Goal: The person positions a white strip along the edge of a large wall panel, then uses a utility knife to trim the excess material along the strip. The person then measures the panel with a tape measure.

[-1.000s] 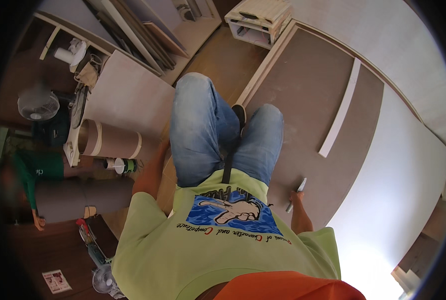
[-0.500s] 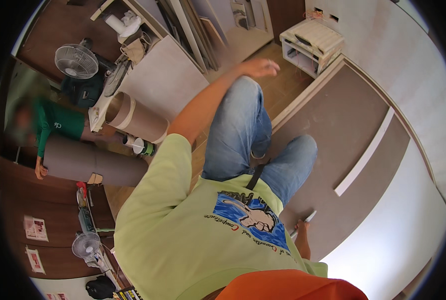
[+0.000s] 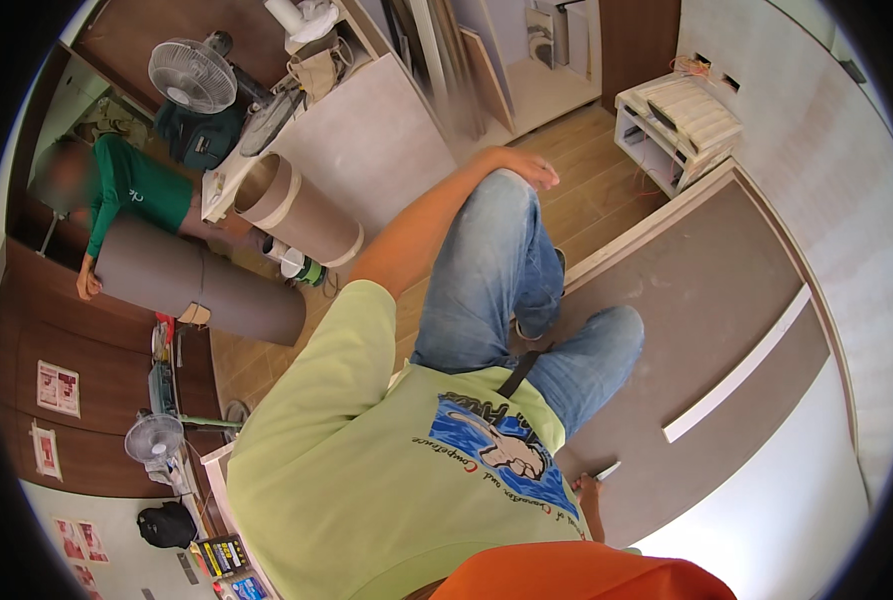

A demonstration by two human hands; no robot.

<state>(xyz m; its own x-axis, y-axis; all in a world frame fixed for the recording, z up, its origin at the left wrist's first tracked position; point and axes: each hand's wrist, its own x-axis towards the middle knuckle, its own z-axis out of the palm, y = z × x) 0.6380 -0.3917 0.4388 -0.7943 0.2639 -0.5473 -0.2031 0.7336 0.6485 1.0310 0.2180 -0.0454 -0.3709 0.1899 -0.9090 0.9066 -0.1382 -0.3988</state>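
My left hand [image 3: 534, 170] rests on my raised knee, fingers loosely stretched and holding nothing. On the right, partly hidden by my shirt, my right hand [image 3: 587, 488] grips a slim knife-like tool [image 3: 607, 470]; its pale, tapered end sticks out over a brown sheet [image 3: 686, 290]. Whether the tip touches the sheet I cannot tell. A long white strip [image 3: 736, 366] lies on that sheet, farther right and apart from the hand. My other knee is on or just above the sheet.
Wood edging [image 3: 656, 222] borders the sheet; a white box unit [image 3: 678, 130] stands beyond. At left, a person in green [image 3: 141, 190] touches a large brown roll [image 3: 201, 280]. Nearby are another upright roll [image 3: 301, 215], a fan [image 3: 192, 76] and tins [image 3: 296, 265].
My left hand has lowered a little and settled on the knee. My right hand and its tool have shifted, the tool now lying flatter. The whole view has tilted slightly.
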